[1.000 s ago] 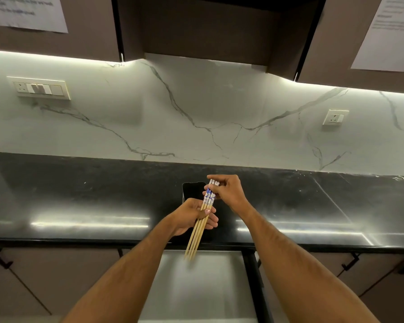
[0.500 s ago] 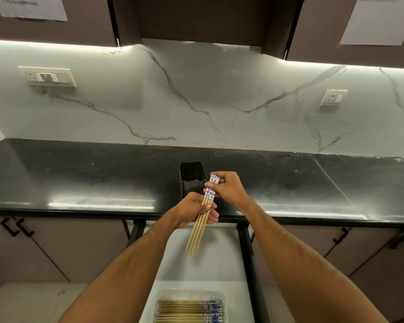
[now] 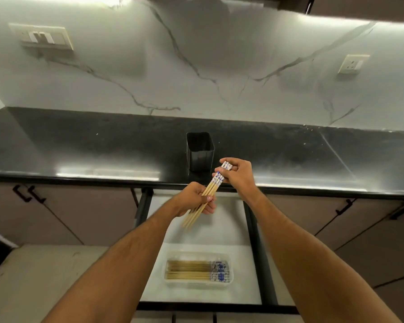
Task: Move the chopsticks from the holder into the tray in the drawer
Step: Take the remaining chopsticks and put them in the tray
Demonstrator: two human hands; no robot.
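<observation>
Chopsticks: bundle gripped mid-length by left hand, patterned ends pinched by right hand. Advice: level bundle, lower lengthwise into tray.

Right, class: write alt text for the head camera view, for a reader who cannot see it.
Two bare hands hold a bundle of chopsticks over an open drawer: the left hand grips the middle, the right hand the patterned tops. Behind them an empty black holder stands on the dark counter; below, a clear tray already holds more chopsticks.
</observation>
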